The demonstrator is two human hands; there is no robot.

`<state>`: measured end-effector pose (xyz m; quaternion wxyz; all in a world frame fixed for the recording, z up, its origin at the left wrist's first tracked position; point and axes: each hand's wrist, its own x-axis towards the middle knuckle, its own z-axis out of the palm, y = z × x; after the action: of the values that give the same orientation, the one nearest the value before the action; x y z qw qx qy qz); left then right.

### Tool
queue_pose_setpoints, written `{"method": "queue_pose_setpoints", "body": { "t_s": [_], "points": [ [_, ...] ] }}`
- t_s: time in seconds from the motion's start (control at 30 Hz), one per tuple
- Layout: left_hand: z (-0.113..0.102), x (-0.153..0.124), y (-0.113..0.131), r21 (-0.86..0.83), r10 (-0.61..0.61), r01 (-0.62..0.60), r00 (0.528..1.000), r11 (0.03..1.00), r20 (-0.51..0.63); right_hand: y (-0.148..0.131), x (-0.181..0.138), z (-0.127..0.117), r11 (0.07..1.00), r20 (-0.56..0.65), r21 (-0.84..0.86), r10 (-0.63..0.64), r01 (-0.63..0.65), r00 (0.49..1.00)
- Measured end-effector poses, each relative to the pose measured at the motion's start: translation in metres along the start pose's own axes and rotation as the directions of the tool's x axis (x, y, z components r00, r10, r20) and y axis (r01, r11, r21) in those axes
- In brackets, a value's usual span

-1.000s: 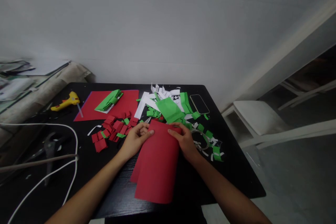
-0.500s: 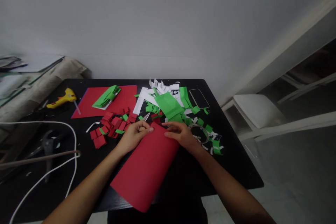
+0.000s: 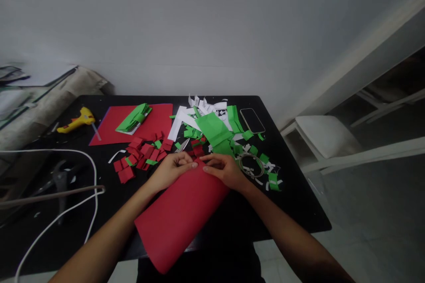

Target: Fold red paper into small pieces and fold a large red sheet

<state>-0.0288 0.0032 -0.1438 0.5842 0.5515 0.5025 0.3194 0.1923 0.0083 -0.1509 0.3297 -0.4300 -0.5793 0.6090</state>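
Note:
A large sheet of red paper (image 3: 184,212) slants toward me over the table's front edge, its surface curved. My left hand (image 3: 174,169) pinches the far edge of the sheet between thumb and curled fingers. Close beside it, my right hand (image 3: 227,170) grips the same edge, thumb on top and fingers bent. Just beyond my hands lie the tip of some scissors (image 3: 185,144) and small folded red paper pieces (image 3: 142,154). Green paper sheets (image 3: 214,130) lie past my right hand.
A yellow glue gun (image 3: 78,121), a red sheet (image 3: 159,119) with a folded green bundle (image 3: 135,117), white strips (image 3: 179,121), a phone (image 3: 252,120) and a roll of tape (image 3: 251,166) lie on the black table (image 3: 292,203). A white cable (image 3: 94,185) loops at left.
My two hands have come closer together on the far edge of the red paper. The sheet's near end has swung slightly left and down.

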Motion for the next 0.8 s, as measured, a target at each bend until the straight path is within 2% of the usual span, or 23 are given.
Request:
{"method": "queue_pose_setpoints", "body": {
  "t_s": [0.27,0.8],
  "points": [
    [-0.0013,-0.0036,0.0017,-0.129,0.026,-0.016,0.997,0.991,0.073,0.0045,0.0007,-0.002,0.997,-0.016,0.079,-0.023,0.024,1.0],
    [-0.0006,-0.0035,-0.001,-0.09,-0.005,0.011,0.998,0.996,0.064,0.0041,-0.0024,0.0022,0.988,-0.07,-0.007,-0.152,0.152,0.986]
  ]
}}
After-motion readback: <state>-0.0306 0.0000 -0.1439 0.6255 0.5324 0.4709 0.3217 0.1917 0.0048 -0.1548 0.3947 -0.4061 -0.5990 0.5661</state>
